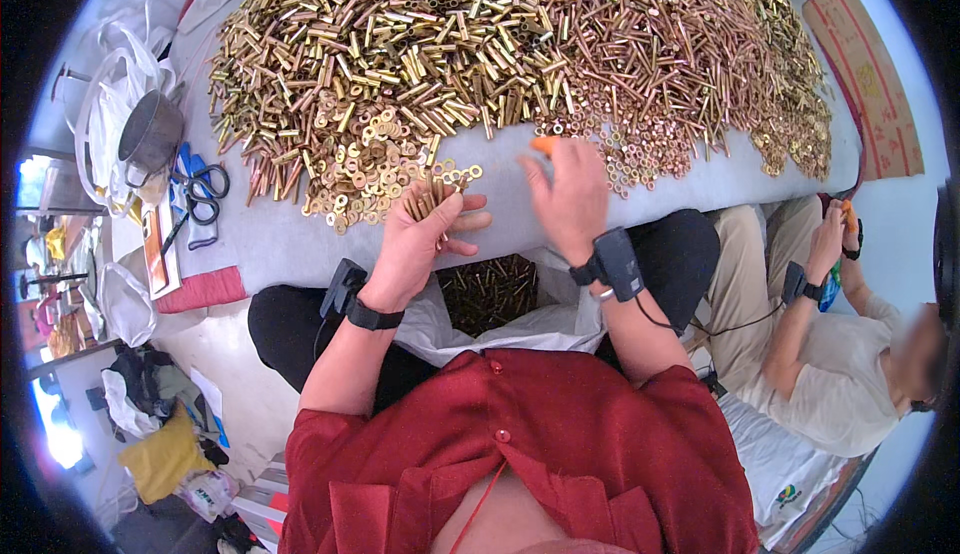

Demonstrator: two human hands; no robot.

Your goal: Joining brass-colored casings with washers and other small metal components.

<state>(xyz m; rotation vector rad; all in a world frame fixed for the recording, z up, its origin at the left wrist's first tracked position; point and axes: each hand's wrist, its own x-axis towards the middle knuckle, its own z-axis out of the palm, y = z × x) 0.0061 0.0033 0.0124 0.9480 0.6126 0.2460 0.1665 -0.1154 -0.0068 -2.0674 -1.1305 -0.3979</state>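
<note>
My left hand is closed around a bunch of brass-coloured metal tubes, their ends sticking up between thumb and fingers. It is at the near edge of the table, just in front of a pile of flat washers. To its right, my right hand hovers by the small hex nuts, thumb apart from the fingers. An orange finger cover is on one of its fingertips. I see nothing held in it, though the curled fingers are partly hidden. Behind both hands spreads a big heap of metal tubes.
Between my legs a white sack stands open, with metal pieces inside. Black scissors and a metal pot are at the left table end. A co-worker sits at the right. Cardboard leans behind.
</note>
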